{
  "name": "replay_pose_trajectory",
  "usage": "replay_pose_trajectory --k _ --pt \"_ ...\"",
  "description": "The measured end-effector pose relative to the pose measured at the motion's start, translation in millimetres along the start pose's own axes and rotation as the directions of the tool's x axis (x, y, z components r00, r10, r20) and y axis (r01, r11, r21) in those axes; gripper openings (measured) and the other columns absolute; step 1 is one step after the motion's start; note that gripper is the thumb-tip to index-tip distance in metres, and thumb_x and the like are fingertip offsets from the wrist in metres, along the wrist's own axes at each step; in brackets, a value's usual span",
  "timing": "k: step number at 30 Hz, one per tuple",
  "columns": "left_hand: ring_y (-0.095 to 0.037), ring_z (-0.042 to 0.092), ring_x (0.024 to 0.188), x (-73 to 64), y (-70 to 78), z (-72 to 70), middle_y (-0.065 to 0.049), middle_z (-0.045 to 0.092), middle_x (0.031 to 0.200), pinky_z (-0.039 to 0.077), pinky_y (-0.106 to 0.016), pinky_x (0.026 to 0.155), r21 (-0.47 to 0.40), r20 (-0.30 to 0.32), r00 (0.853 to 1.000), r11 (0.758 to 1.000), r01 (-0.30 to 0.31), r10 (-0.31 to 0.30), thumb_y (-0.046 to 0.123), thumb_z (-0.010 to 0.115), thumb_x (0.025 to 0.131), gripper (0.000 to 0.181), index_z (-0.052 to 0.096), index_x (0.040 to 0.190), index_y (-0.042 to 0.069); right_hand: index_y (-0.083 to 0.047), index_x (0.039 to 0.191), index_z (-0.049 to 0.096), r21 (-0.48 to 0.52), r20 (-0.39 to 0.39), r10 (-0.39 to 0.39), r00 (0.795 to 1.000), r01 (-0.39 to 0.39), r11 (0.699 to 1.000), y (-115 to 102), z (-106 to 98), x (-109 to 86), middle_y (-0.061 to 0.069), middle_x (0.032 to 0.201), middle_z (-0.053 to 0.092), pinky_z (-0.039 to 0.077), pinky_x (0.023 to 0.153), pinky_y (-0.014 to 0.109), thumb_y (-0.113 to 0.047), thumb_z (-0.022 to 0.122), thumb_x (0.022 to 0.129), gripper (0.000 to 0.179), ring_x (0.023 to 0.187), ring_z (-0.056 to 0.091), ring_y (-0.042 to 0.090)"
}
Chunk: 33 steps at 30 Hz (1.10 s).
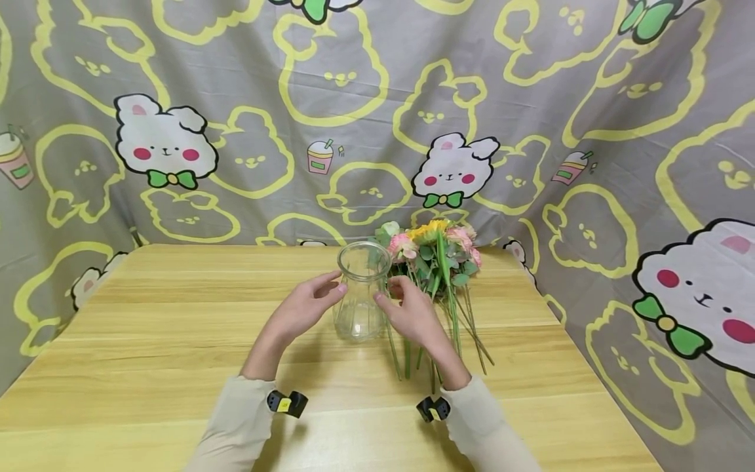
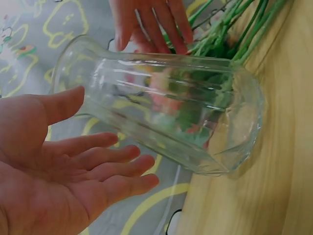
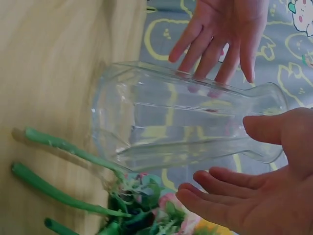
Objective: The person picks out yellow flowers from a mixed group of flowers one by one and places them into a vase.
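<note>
A clear, ribbed glass vase [image 1: 358, 311] with a wide rim and narrowed neck stands upright on the wooden table. On its left side is my left hand [image 1: 308, 303], fingers extended and thumb near the neck. My right hand [image 1: 413, 311] faces it from the other side in the same manner. In the left wrist view, the left hand's fingers [image 2: 105, 164] are spread beside the glass without curling round it. The right wrist view shows the right hand [image 3: 254, 181] likewise, its thumb overlapping the neck; whether it touches, I cannot tell.
Just right of the vase lies a bunch of flowers [image 1: 433, 252], pink, yellow and white blooms pointing away and green stems [image 1: 454, 321] towards me. Behind the wooden table [image 1: 177, 341] hangs a grey curtain [image 1: 354, 85] with rabbit prints.
</note>
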<state>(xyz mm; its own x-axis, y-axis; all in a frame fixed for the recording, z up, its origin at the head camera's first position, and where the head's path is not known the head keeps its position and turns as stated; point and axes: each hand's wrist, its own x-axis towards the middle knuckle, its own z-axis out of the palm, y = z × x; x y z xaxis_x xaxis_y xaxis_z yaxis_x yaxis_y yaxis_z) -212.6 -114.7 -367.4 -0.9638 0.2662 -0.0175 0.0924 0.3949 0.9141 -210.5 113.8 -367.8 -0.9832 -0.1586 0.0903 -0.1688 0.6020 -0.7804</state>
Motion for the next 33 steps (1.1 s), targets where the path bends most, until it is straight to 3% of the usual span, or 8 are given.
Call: replay_pose_trajectory --k 3,9,15,22,28,33 --pt "-0.035 0.052 0.138 1.1 -1.5 2.6 -0.015 0.055 0.149 0.042 -0.057 0.115 0.004 0.002 1.0 1.0 -0.006 0.006 0.043 0.055 0.105 0.062 0.041 0.156 0.012 -0.008 0.144 0.054 0.024 0.021 -0.015 1.0 0.015 1.0 1.4 1.9 1.2 0.02 0.135 0.063 0.054 0.102 0.055 -0.039 0.061 0.102 0.053 0.124 0.062 0.039" --pt "-0.034 0.054 0.136 1.0 -0.9 2.8 -0.012 0.059 0.145 0.042 -0.056 0.115 0.019 -0.012 1.0 1.0 -0.015 0.015 0.045 0.055 0.104 0.061 0.046 0.153 0.009 -0.006 0.14 0.058 0.051 0.025 -0.042 0.999 0.041 0.998 1.7 -0.1 0.9 0.019 0.128 0.068 0.057 0.099 0.051 -0.037 0.062 0.102 0.05 0.117 0.066 0.036" --pt "-0.034 0.052 0.137 -0.8 0.9 1.0 -0.011 0.06 0.144 0.042 -0.056 0.116 0.015 -0.013 1.0 1.0 -0.015 0.015 0.048 0.054 0.104 0.058 0.054 0.147 0.01 -0.004 0.134 0.062 0.047 0.041 -0.018 0.999 0.016 0.999 0.4 -4.3 0.2 0.016 0.126 0.069 0.057 0.099 0.05 -0.042 0.062 0.101 0.051 0.118 0.066 0.033" --pt "-0.033 0.058 0.131 -3.0 2.2 -1.6 -0.011 0.062 0.141 0.048 -0.052 0.112 -0.02 -0.007 1.0 1.0 -0.013 0.013 0.048 0.053 0.105 0.054 0.058 0.143 0.01 -0.005 0.138 0.058 0.058 0.095 0.007 0.995 -0.012 0.998 -1.1 -10.6 -1.1 0.015 0.128 0.067 0.056 0.1 0.05 -0.041 0.06 0.102 0.051 0.121 0.063 0.032" --pt "-0.035 0.057 0.133 -2.1 2.8 -1.4 -0.016 0.057 0.145 0.047 -0.05 0.113 -0.08 -0.054 0.998 0.997 0.004 -0.008 0.06 0.042 0.104 0.07 0.046 0.152 0.009 -0.008 0.15 0.047 0.163 0.137 0.008 0.991 -0.03 0.986 -0.9 -15.7 -1.2 0.014 0.138 0.062 0.05 0.108 0.055 -0.039 0.056 0.105 0.055 0.13 0.058 0.035" --pt "-0.037 0.05 0.139 -0.5 5.0 3.8 -0.015 0.053 0.15 0.043 -0.051 0.117 -0.118 -0.087 0.996 0.993 0.003 -0.014 0.069 0.033 0.101 0.082 0.038 0.157 0.01 -0.007 0.154 0.04 0.289 0.165 0.014 0.986 -0.062 0.955 -1.7 -20.7 -1.5 0.017 0.146 0.055 0.045 0.113 0.054 -0.034 0.045 0.11 0.053 0.133 0.054 0.037"
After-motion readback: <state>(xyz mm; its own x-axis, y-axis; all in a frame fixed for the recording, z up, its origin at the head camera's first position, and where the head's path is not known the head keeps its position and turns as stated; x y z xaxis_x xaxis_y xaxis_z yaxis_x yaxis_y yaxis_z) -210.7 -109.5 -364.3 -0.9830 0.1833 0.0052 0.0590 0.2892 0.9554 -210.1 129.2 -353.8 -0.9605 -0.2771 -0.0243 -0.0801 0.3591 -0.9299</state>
